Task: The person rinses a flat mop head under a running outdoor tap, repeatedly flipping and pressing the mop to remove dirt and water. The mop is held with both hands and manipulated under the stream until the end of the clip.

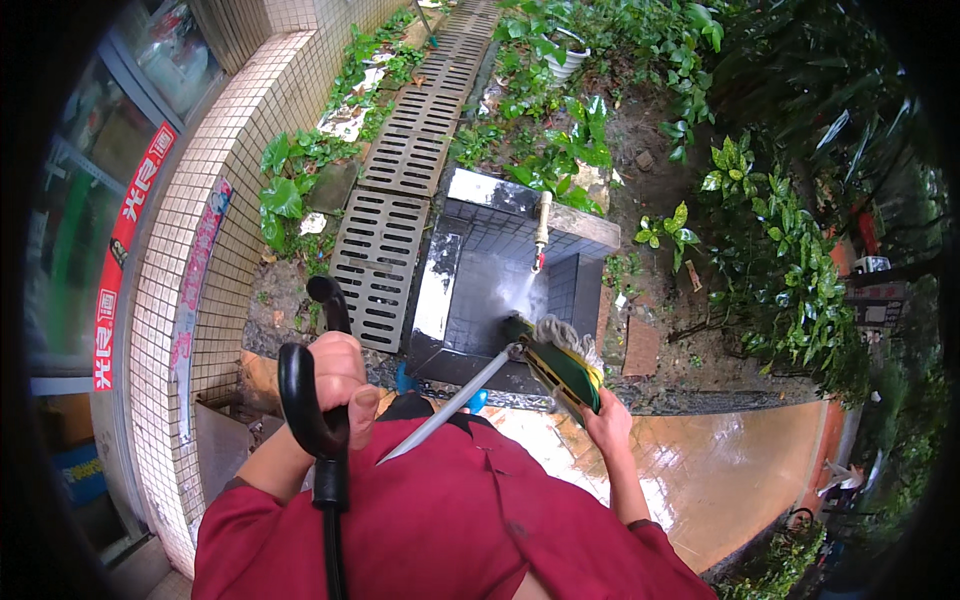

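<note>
My left hand [341, 379] is closed around a black curved handle [300, 397] with a thin black shaft below it. A second black rounded end [327, 296] sticks up beyond this fist; what it belongs to is unclear. My right hand [609, 424] grips the near end of a flat mop head [562, 367], green and yellow with grey strands. A metal pole [450, 409] runs from the mop head towards my red top. The mop head is tilted over the near rim of a dark tiled basin [435, 292]. Water sprays from a tap [541, 232] onto its far end.
A slotted drain cover [382, 262] runs along the basin's left side. Further left stands a tiled wall [225, 142]. Plants [795, 277] and soil lie right and beyond, with a white pot [564, 60] at the back. Wet paving [720, 465] is at the near right.
</note>
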{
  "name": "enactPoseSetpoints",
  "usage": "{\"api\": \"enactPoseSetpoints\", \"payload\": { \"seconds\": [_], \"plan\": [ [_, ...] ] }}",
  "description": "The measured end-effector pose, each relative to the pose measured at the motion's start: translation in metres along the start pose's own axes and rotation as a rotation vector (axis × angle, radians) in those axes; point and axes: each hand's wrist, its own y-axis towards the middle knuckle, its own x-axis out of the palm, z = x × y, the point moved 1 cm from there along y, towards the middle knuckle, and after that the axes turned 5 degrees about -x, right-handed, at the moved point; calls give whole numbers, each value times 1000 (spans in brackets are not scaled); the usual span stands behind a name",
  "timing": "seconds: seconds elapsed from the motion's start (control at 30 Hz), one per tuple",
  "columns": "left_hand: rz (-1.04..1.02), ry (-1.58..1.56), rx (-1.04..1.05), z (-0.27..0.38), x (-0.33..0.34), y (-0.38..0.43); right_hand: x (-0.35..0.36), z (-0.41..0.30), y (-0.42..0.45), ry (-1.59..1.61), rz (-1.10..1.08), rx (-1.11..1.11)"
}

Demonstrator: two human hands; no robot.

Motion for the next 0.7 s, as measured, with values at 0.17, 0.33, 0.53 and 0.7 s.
{"api": "enactPoseSetpoints", "payload": {
  "seconds": [0.17, 0.33, 0.53, 0.7],
  "plan": [
    [39, -39, 48, 1, -1, -4, -7, -6, 14, -31, 53, -78],
    [28, -14, 59, 4, -7, 7, 3, -6, 28, 20, 129, -12],
    [101, 19, 47, 1, 4, 16, 35, 17, 43, 67, 209, 68],
    [38, -16, 5, -10, 19, 12, 27, 60, 57, 73, 213, 99]
  ]
}}
